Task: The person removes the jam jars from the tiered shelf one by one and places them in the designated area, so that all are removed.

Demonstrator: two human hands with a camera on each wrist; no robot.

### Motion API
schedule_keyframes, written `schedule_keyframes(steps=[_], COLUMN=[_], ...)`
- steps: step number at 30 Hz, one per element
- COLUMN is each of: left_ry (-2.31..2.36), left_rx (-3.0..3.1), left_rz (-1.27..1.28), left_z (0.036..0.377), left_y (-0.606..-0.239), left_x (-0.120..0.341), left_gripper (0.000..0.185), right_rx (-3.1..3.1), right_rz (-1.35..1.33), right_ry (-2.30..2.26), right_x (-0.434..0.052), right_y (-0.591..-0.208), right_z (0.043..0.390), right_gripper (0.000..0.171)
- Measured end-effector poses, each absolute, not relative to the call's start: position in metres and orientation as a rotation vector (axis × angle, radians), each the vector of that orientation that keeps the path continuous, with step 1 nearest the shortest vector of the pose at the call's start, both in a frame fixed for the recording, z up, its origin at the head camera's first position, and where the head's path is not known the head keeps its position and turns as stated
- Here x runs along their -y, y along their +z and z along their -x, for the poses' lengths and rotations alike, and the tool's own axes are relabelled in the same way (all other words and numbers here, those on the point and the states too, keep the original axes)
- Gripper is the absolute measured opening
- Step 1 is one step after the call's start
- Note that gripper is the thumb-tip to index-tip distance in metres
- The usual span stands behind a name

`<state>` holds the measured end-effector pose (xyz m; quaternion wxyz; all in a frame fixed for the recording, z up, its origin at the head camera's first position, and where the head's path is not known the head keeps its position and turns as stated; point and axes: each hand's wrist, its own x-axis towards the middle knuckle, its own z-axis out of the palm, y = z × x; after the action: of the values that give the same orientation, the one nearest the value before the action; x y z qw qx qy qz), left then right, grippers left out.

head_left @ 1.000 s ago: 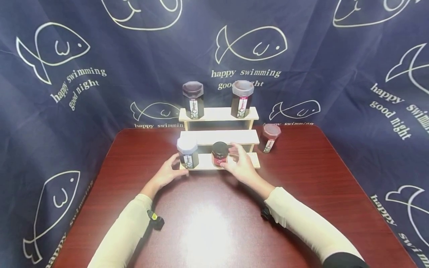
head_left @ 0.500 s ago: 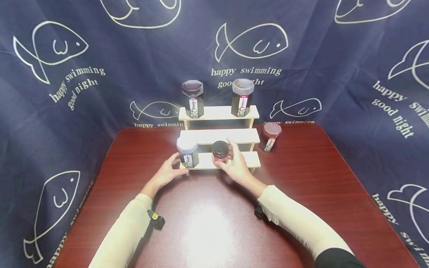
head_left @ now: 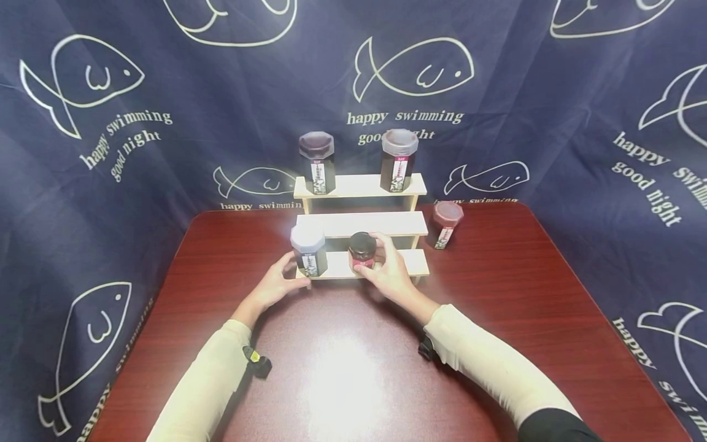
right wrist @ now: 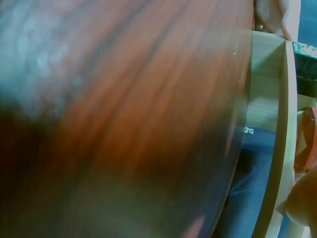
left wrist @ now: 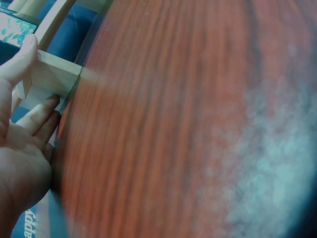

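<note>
Note on desk (head_left: 497, 288) a tiered wooden stand (head_left: 364, 224), stepped probably to keep back rows visible. Find left grip (head_left: 272, 286) spread wide beside pale-lidded jar (head_left: 309, 250) at left end of lowest tier (head_left: 338, 264), contact unclear, perhaps guarding against a topple; find right grip (head_left: 391, 272) pinching small dark-lidded jar (head_left: 361, 250) near same tier's middle, likely for upright control.

1 red-brown wood-grain desk (head_left: 497, 319), 1 pale wooden three-tier stand (head_left: 364, 224). 5 jars: 4 tall, dark, faceted (purplish-lidded jar (head_left: 318, 164), pale-pink-lidded jar (head_left: 397, 161) by left and right ends of top tier (head_left: 358, 186); whitish-lidded jar (head_left: 310, 252) at left end of bottom tier (head_left: 338, 265); reddish-lidded jar (head_left: 446, 224) near desk's back edge), plus 1 small black-lidded, red-labelled jar (head_left: 361, 250) at bottom tier. 2 bare hands: left hand (head_left: 272, 287), right hand (head_left: 391, 271).
</note>
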<state>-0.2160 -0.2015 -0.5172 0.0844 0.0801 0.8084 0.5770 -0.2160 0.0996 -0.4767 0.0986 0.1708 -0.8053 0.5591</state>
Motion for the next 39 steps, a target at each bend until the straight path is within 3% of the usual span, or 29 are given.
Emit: schedule_keyframes(steps=[22,33,39], left_ry=[1.723,1.713,1.708], left_rx=[-2.372,-2.383,-2.388], left_rz=[-0.202,-0.203,-0.207], left_z=[0.214,0.217,0.215], left_y=[-0.510,-0.514,-0.516], left_x=[0.201,0.203,0.203], left_gripper=[0.095,0.098,0.099], right_rx=[2.324,2.336,2.358], right_rz=[-0.525,-0.437,-0.398], right_ry=[1.725,1.751,1.721], right_x=[-0.117,-0.149,-0.166], right_y=[-0.465,-0.465,-0.441], right_z=[0.210,0.214,0.197], right_gripper=[0.079,0.080,0.075])
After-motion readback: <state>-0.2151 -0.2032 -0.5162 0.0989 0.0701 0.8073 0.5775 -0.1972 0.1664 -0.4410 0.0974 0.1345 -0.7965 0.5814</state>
